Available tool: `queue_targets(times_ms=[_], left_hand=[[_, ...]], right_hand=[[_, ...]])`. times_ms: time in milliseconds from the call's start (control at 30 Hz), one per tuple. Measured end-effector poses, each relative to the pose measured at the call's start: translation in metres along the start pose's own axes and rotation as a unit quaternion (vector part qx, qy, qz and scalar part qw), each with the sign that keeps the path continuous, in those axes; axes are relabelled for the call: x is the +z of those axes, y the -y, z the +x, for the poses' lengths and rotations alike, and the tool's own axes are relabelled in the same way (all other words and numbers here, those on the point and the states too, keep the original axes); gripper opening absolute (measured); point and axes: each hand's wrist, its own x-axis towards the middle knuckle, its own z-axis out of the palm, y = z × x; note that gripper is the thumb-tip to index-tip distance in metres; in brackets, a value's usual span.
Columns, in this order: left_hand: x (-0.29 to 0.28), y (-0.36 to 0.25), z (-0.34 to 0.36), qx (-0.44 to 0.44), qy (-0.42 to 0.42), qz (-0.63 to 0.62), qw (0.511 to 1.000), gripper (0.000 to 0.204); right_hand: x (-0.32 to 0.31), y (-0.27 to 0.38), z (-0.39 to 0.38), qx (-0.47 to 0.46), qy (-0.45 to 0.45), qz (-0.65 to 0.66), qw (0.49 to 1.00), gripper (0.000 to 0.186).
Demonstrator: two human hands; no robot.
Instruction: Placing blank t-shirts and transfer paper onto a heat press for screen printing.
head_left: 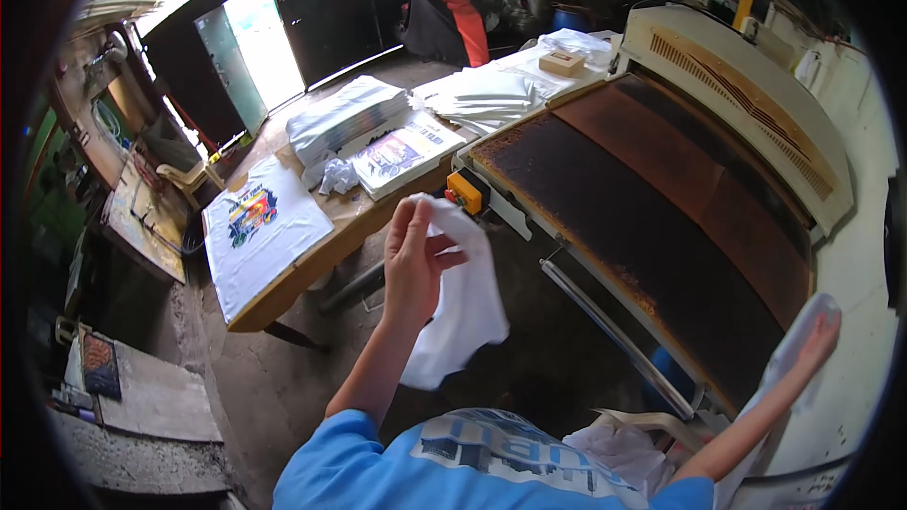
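Note:
My left hand (413, 260) is raised in front of me and pinches a white sheet (463, 307) that hangs down from its fingers. My right hand (820, 329) is stretched out to the far right and grips another white sheet (789, 354) near the lower end of a large machine's dark brown belt (652, 198). The two hands are far apart. A blue shirt with a white print (472, 458) fills the bottom of the view.
A wooden table (316, 260) on the left holds a white printed T-shirt (255, 227), a pile of printed transfer sheets (406, 159) and stacks of folded white shirts (345, 113). A cream hood (746, 85) covers the belt's far end. An orange box (465, 192) sits at the machine's corner.

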Motion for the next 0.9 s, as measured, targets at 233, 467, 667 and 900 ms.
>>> queue_targets(times_ms=[233,467,667,900], left_hand=[[0.068,-0.005,0.001,0.184,0.048,0.074,0.979,0.022],[0.072,-0.019,0.033,0.488,-0.034,0.167,0.856,0.029],[0.045,-0.013,0.204,0.436,0.089,0.463,0.766,0.022],[0.035,0.135,0.355,0.353,0.317,0.561,0.679,0.028]], right_hand=[[0.236,-0.005,-0.305,-0.008,0.663,-0.071,0.745,0.091],[0.274,-0.047,-0.381,0.028,0.805,-0.026,0.592,0.036],[0.306,-0.038,-0.279,0.153,0.69,0.086,0.703,0.011],[0.293,-0.133,-0.215,0.388,0.351,-0.011,0.852,0.05]])
